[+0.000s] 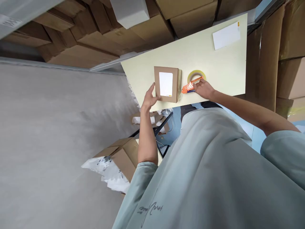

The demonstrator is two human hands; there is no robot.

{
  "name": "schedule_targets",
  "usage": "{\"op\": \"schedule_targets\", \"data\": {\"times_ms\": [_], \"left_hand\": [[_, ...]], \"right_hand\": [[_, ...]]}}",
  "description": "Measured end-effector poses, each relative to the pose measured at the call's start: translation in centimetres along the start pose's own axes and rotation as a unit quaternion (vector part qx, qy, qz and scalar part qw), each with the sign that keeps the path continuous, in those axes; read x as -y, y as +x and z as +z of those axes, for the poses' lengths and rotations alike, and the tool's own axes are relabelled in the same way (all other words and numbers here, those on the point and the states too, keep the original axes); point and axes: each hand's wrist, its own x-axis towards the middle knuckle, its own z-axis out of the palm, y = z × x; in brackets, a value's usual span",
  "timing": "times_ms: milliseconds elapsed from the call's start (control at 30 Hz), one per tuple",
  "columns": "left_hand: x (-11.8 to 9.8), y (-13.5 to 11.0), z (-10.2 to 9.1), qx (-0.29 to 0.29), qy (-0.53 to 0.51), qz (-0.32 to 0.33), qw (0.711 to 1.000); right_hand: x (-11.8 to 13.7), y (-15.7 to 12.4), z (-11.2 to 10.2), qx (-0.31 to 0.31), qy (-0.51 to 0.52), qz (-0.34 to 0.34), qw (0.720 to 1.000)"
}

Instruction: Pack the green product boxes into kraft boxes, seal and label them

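On the pale tabletop (pixel 181 54) stands a small brown cardboard box (pixel 175 84) with a white label (pixel 166 83) on its top. My left hand (pixel 150 98) grips the near left corner of this box, fingers along its left side and thumb at its front edge. To the right of the box lies an orange tape dispenser (pixel 187 87) with a roll of yellowish tape (pixel 190 75). The fingers of my right hand (pixel 204 89) are closed on the dispenser's right end. A thin blue part shows under it; its kind is unclear.
A white flat sheet or pad (pixel 226 35) lies at the table's far right. Cardboard boxes (pixel 147 30) fill the shelf behind, and tall cartons (pixel 264 63) stand at right. Below left, an open carton (pixel 126 156) holds white plastic wrapping (pixel 109 171), beside a grey wall (pixel 59 133).
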Motion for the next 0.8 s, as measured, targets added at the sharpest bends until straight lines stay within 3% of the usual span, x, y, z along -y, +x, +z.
{"op": "schedule_targets", "data": {"times_ms": [67,200,267,333,467,633,700,800], "left_hand": [[-2.0,1.9,1.8,-0.033,0.067,-0.037,0.997],[-7.3,5.8,9.1,-0.155,0.18,-0.139,0.961],[-8.9,6.8,12.5,-0.165,0.223,-0.198,0.94],[-9.2,6.9,14.7,-0.159,0.236,-0.18,0.941],[-6.9,4.9,15.3,-0.17,0.272,-0.058,0.945],[-4.4,2.7,13.7,-0.106,0.318,0.041,0.941],[-4.0,2.5,13.5,-0.094,0.312,0.055,0.944],[-3.5,2.4,13.7,-0.081,0.299,0.071,0.948]], "right_hand": [[1.0,-0.5,0.2,0.006,-0.001,0.008,1.0],[1.3,-1.1,0.0,0.013,-0.014,0.013,1.0],[1.1,-1.4,-0.1,0.014,-0.036,0.006,0.999],[1.2,-1.6,-0.2,0.017,-0.054,0.001,0.998],[3.0,-2.0,-0.4,0.026,-0.034,-0.041,0.998],[5.3,-3.1,-0.4,0.055,-0.009,-0.109,0.992],[4.5,-4.1,-0.2,0.056,-0.006,-0.117,0.992],[0.5,-6.3,0.2,0.043,0.02,-0.091,0.995]]}}
